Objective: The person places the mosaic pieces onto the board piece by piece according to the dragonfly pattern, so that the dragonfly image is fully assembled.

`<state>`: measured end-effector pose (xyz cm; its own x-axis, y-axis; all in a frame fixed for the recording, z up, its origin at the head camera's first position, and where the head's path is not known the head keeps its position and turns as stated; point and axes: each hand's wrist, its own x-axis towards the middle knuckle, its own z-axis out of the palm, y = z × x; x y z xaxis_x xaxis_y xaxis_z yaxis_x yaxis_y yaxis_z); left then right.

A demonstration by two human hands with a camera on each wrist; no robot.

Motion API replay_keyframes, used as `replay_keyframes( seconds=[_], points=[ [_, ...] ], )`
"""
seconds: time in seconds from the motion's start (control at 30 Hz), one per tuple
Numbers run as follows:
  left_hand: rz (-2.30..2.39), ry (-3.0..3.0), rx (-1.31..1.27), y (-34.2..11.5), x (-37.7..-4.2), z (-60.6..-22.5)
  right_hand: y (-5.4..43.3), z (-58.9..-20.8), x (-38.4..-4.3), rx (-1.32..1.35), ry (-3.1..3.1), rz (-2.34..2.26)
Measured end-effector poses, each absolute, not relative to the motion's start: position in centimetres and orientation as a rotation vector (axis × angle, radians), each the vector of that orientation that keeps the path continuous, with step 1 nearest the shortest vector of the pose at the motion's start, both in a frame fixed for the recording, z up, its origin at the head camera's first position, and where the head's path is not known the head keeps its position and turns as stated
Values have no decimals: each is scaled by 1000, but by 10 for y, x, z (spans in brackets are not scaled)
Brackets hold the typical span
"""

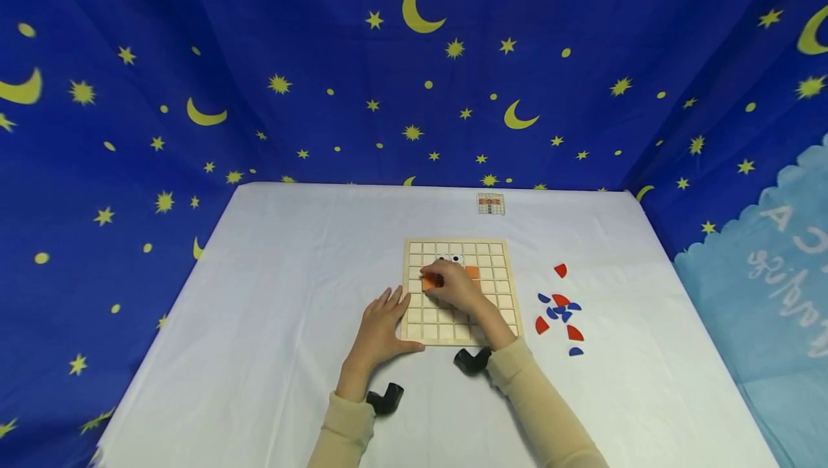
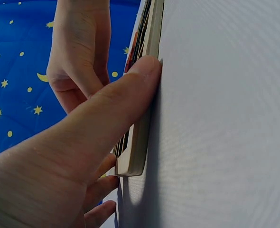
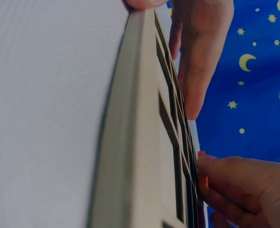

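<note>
A square wooden grid board [image 1: 446, 342] lies on the white table. My left hand [image 1: 382, 328] rests at its near left corner with fingers spread, the thumb against the near edge in the left wrist view. Over the upper left of the grid, my right hand [image 1: 456, 287] pinches an orange tile [image 3: 203, 154] between thumb and fingertips, close to the board's surface. More orange tile [image 1: 472, 272] shows just right of that hand. Behind the fingers sit white tiles with black dots like eyes [image 1: 456, 259], one partly covered. The cells under the right hand are hidden.
Right of the board lie loose red quarter-circle pieces [image 1: 560, 270] and blue half-circle pieces [image 1: 576, 351], some overlapping. A small card with a grid picture [image 1: 491, 203] is near the far edge. Black angled pieces [image 1: 386, 400] sit beside both wrists. A starry blue cloth [image 1: 362, 58] hangs behind.
</note>
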<state>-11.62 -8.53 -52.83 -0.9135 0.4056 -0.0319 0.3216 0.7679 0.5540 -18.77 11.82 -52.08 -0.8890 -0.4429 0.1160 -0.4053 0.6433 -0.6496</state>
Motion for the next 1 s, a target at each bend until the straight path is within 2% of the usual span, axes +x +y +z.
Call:
replay_keyframes(
  seconds=[0.63,1.0],
  points=[
    [844,2822,586,-85,-117,-531,119,-523,-188,-724,2800,-1108],
    [838,2820,582,-86,-117,-531,137,-515,-186,-591,2899,-1298]
  ],
)
